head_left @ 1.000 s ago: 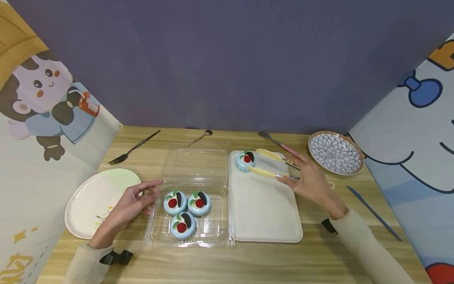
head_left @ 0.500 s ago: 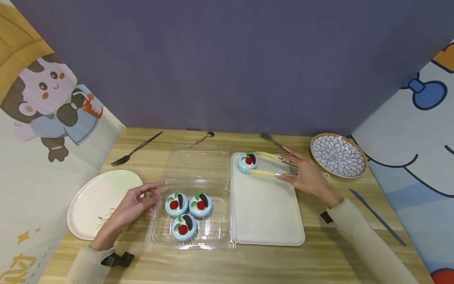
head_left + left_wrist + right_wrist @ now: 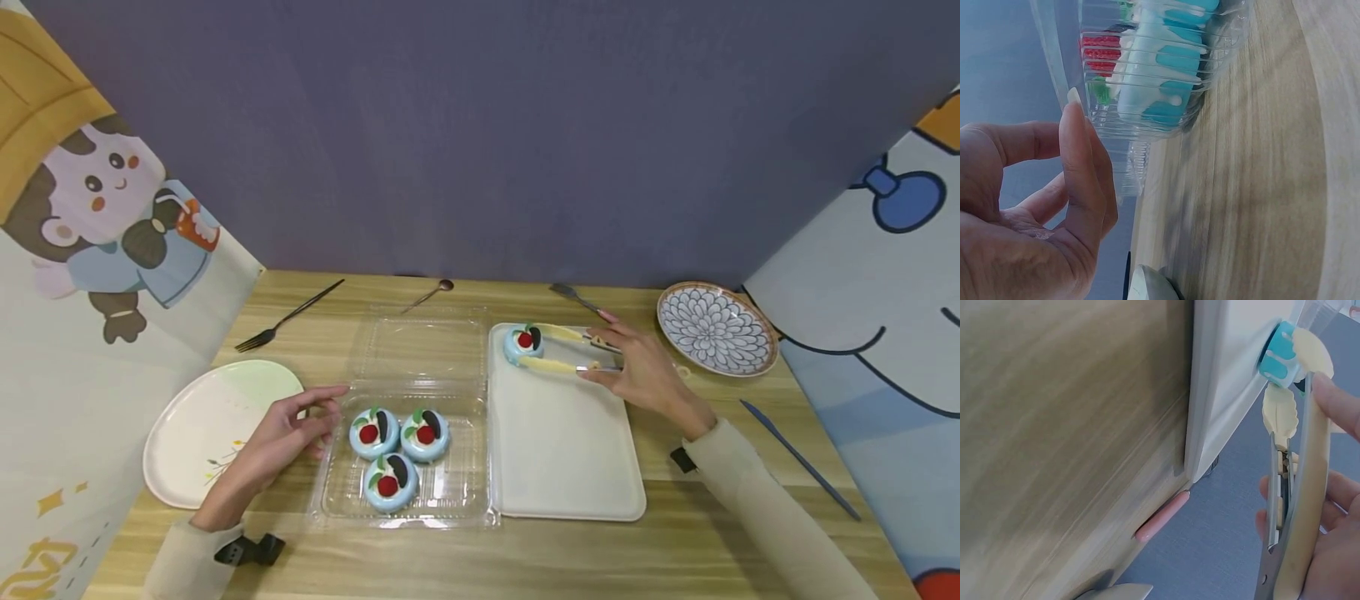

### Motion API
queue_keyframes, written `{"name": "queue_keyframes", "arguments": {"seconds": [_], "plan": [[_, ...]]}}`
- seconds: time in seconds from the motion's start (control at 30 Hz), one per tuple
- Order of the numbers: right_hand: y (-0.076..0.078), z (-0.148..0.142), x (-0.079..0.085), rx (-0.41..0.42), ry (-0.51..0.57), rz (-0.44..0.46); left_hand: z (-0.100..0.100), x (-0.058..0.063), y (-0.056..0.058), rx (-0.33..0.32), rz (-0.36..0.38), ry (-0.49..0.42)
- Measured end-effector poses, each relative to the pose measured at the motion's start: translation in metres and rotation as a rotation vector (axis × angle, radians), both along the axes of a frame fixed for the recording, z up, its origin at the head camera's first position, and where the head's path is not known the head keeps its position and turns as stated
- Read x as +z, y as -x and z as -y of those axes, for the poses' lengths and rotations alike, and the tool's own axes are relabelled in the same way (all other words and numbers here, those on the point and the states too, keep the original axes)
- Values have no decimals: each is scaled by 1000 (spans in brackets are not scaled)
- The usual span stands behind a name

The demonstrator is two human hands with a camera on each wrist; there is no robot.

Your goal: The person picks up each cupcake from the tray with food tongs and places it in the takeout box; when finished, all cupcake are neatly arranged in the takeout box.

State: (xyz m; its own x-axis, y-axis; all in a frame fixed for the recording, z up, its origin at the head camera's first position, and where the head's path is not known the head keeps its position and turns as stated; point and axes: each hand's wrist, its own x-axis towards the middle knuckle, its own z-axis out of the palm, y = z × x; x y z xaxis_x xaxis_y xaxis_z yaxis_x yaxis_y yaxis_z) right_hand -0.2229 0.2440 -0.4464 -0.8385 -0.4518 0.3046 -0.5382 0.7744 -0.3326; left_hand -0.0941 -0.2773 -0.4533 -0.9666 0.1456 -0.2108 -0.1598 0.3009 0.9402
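My right hand (image 3: 645,375) grips pale-yellow-tipped food tongs (image 3: 1304,500) by their metal arms. The tong tips stand apart, one at each side of a small light-blue cake (image 3: 519,350) with a red berry, dark cookie piece and green leaf on top. That cake sits in the far left corner of a white rectangular tray (image 3: 562,450). Three similar cakes (image 3: 388,483) lie inside an opened clear plastic box (image 3: 457,487) left of the tray. My left hand (image 3: 273,446) has loosely bent fingers, fingertips right at the box's left rim; the left wrist view shows a fingertip (image 3: 1072,103) there.
Left of the box lies a white-green plate (image 3: 187,433), partly behind my left hand. A black fork (image 3: 281,321), small spoon (image 3: 431,293) and pink-handled fork (image 3: 573,296) lie at the back. A patterned plate (image 3: 716,329) and blue knife (image 3: 798,458) are on the right.
The tongs have slid left and their tips now reach farther along the cake's sides, slightly closer together. My left hand stays at the box; the head view has shifted slightly.
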Motion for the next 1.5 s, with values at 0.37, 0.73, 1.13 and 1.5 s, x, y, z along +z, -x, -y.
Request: {"name": "queue_keyframes", "arguments": {"seconds": [0.37, 0.73, 1.13, 1.5], "plan": [[-20, 0, -3, 22, -5, -50, 1, -2, -2, -2, 3, -1], [-44, 3, -5, 9, -21, -69, 4, -6, -1, -13, 0, -11], [-58, 11, 6, -12, 25, -167, 3, -7, 1, -18, 4, -16], [-81, 33, 37, 40, 66, -195, 3, -5, 5, -15, -8, -16]]}}
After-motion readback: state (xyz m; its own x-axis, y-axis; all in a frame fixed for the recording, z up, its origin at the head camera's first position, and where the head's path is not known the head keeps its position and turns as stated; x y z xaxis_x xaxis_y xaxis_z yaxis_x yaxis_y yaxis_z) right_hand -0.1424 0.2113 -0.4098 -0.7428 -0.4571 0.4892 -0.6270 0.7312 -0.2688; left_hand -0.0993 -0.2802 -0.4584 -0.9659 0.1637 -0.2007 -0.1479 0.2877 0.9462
